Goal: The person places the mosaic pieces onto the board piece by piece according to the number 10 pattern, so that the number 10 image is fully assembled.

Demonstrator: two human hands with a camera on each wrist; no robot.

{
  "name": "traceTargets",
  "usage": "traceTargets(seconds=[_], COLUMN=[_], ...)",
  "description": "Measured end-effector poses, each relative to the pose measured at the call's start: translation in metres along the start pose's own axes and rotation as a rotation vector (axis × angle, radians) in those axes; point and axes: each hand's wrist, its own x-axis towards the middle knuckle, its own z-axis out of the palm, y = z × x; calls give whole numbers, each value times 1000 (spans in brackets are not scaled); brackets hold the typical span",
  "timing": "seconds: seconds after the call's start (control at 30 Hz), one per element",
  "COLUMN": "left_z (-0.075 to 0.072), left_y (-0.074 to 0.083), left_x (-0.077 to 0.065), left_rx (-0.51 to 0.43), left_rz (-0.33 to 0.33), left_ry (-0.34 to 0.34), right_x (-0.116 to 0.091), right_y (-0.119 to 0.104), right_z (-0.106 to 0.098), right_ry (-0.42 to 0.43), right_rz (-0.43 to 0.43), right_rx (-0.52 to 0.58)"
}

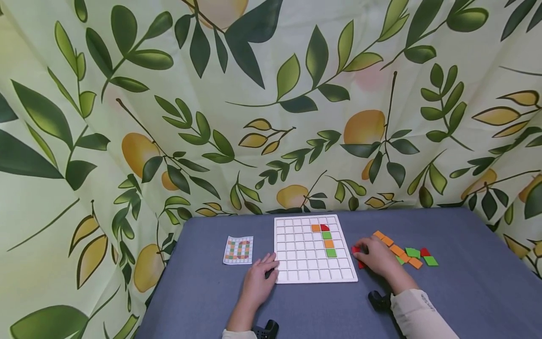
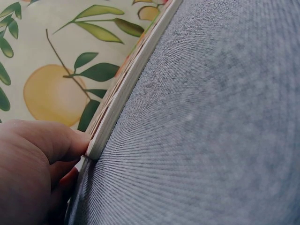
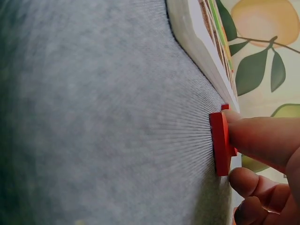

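Observation:
A white grid board (image 1: 296,263) lies on the blue-grey cloth, with orange, red and green tiles in some squares on its right half. My left hand (image 1: 259,281) rests at the board's left edge, fingers extended; in the left wrist view the thumb (image 2: 70,143) touches the board's side. Right of the board, my right hand (image 1: 378,256) pinches a red tile (image 1: 355,249) between thumb and index finger. Another red tile (image 3: 219,144) lies on the cloth just in front of the thumb in the right wrist view. The fingers partly hide the held tile.
A small card (image 1: 238,250) printed with a coloured grid pattern lies left of the board. Loose orange tiles (image 1: 396,250), green tiles (image 1: 430,261) and a red rounded tile (image 1: 425,252) are scattered beyond my right hand. A leaf-patterned curtain (image 1: 271,117) hangs behind the table.

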Motion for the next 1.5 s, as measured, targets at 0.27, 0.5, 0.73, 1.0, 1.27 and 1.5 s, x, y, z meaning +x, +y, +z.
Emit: traceTargets(seconds=[0.27, 0.5, 0.73, 1.0, 1.27, 1.5], left_z=[1, 1, -1, -1, 1, 2], left_y=[-1, -1, 0, -1, -1, 0], left_x=[-1, 0, 0, -1, -1, -1], left_rx=[26, 18, 13, 19, 14, 18], left_rz=[49, 35, 38, 37, -10, 45], left_ry=[23, 9, 9, 12, -11, 31], right_x=[1, -2, -3, -5, -5, -4], right_y=[0, -6, -20, -37, -42, -45], right_z=[-1, -4, -6, 14, 26, 28], right_ry=[-8, 6, 47, -37, -20, -34], right_rz=[41, 39, 8, -49, -71, -91], right_rx=[70, 98, 134, 251, 231, 187])
